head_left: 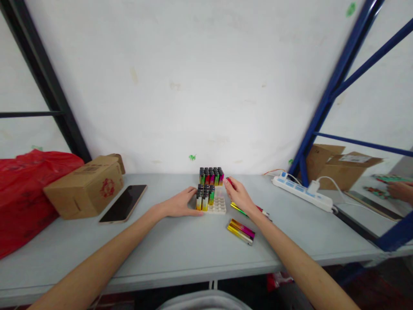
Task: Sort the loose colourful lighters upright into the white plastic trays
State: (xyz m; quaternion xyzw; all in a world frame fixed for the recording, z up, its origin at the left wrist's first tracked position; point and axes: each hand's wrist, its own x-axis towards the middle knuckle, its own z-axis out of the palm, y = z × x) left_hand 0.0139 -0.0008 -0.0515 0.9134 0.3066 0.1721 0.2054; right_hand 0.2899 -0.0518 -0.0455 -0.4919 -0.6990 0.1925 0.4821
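Note:
A white tray [220, 206] holds several upright lighters [202, 201] in its left part; open sockets show on its right. My left hand [183, 203] grips the tray's left side, thumb at the front edge and fingers at the back corner. Behind it stands a full block of colourful lighters [211, 176]. My right hand [238, 194] is closed on a red lighter [229, 181], right of the tray and off the table. Loose lighters [241, 231] lie in front of my right hand, and a yellow-green one [238, 209] with others lies partly under my right wrist.
At the left are a phone [124, 203], a cardboard box [85, 187] and a red plastic bag [29, 193]. A white power strip [301, 191] with cables lies at the right, by a blue metal frame [329, 92]. Another person's hand [400, 190] shows at the far right.

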